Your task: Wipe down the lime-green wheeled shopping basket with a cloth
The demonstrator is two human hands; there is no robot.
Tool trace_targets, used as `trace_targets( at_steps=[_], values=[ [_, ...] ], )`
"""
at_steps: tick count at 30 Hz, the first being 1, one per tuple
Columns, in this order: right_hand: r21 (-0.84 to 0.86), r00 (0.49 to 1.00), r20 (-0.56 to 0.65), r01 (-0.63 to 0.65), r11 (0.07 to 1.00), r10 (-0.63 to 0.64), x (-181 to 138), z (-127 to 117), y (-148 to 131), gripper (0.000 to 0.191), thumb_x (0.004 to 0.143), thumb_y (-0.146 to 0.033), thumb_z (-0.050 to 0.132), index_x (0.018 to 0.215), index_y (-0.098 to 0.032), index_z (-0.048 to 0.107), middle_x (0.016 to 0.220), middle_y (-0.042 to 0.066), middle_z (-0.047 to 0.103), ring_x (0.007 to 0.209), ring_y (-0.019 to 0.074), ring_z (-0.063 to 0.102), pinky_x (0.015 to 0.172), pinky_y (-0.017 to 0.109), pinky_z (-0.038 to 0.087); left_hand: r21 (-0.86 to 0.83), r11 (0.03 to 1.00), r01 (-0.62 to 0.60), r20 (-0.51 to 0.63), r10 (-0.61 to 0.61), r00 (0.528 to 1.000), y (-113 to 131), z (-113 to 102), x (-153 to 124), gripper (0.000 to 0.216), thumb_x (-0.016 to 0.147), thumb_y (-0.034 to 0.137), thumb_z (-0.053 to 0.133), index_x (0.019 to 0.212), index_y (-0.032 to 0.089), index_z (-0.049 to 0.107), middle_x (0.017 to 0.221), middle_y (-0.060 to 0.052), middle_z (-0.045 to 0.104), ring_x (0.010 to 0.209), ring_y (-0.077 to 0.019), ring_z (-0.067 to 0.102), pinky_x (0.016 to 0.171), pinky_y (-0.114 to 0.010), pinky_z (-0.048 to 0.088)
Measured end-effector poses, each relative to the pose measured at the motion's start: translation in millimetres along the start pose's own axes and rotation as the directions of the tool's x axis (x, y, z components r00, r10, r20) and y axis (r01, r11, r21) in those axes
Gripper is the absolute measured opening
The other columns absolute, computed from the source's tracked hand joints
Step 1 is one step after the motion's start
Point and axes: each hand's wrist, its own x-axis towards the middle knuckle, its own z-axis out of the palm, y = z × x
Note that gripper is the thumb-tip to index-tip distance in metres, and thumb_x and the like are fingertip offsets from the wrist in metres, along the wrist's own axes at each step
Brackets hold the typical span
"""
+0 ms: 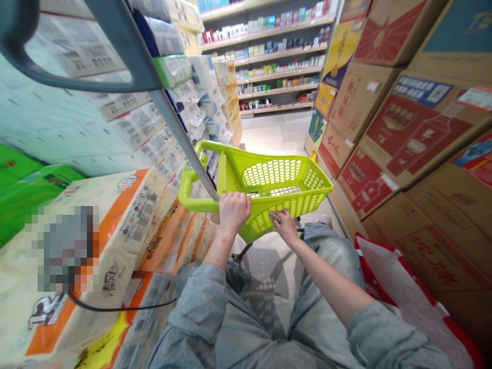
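A lime-green shopping cart (pixel 265 159) with a perforated basket stands sideways before me. My left hand (pixel 234 209) is closed over the near rim of its basket, beside the foot of a grey pole (pixel 180 136). Lower on the near side, my right hand (pixel 286 225) pinches a small, crumpled, greyish-brown cloth (pixel 275 216) against the basket's outer wall. Some of the right fingers are hidden from view. Inside the basket I see only the holed floor and walls.
Packs of tissue paper (pixel 126 205) are stacked on the left, with a pixelated device and black cable (pixel 123 308) on top. Cardboard cartons (pixel 384 148) wall the right side, near a red-and-white bag (pixel 403 287). Store shelves (pixel 265 54) stand behind, across a tiled floor (pixel 277 134).
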Motion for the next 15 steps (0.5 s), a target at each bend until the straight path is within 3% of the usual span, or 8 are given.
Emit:
trace_targets(
  at_steps=[3,5,9,13,15],
  values=[
    [-0.037,0.993,0.113,0.046,0.998,-0.041,-4,-7,5,0.025,0.076,-0.017,0.055,0.093,-0.020,0.072,0.095,0.007,0.058,0.086,0.0181,0.058,0.083,0.030,0.048,0.009,1.000,-0.002,-0.003,0.002,1.000,0,-1,0,0.037,0.094,0.034,0.033,0.080,0.015,0.062,0.079,-0.013,0.064,0.081,-0.0261,0.056,0.076,-0.040,0.029],
    [-0.037,0.991,0.127,0.043,0.998,-0.039,-12,-10,9,0.025,0.075,-0.016,0.055,0.094,-0.019,0.072,0.093,0.007,0.058,0.084,0.0179,0.058,0.082,0.030,0.048,0.031,0.999,-0.018,-0.004,0.018,1.000,0,0,0,0.038,0.094,0.034,0.032,0.080,0.015,0.062,0.078,-0.012,0.064,0.081,-0.0257,0.057,0.075,-0.039,0.029],
    [0.036,0.991,-0.133,0.038,0.999,-0.033,-21,-17,8,0.031,0.080,-0.020,0.051,0.105,-0.017,0.068,0.094,0.008,0.055,0.088,0.0197,0.056,0.084,0.034,0.048,0.054,0.998,-0.024,-0.019,0.025,0.999,0,2,0,0.038,0.094,0.035,0.032,0.080,0.016,0.061,0.077,-0.011,0.064,0.080,-0.0252,0.057,0.074,-0.039,0.029],
    [0.069,0.911,-0.405,0.119,0.991,-0.081,1,-31,-11,0.034,0.088,-0.028,0.046,0.116,-0.018,0.063,0.106,0.011,0.054,0.103,0.0215,0.053,0.093,0.038,0.045,0.061,0.998,-0.031,-0.031,0.033,0.999,-1,4,1,0.039,0.095,0.034,0.030,0.078,0.016,0.061,0.076,-0.011,0.064,0.078,-0.0248,0.056,0.074,-0.039,0.029],
    [0.045,0.890,-0.440,0.157,0.987,-0.121,19,-36,-24,0.034,0.091,-0.031,0.044,0.119,-0.020,0.060,0.114,0.012,0.055,0.111,0.0218,0.051,0.099,0.040,0.041,0.059,0.997,-0.039,-0.031,0.041,0.999,-2,4,2,0.039,0.095,0.032,0.029,0.079,0.016,0.061,0.075,-0.010,0.063,0.078,-0.0246,0.056,0.074,-0.039,0.029]
  ],
)
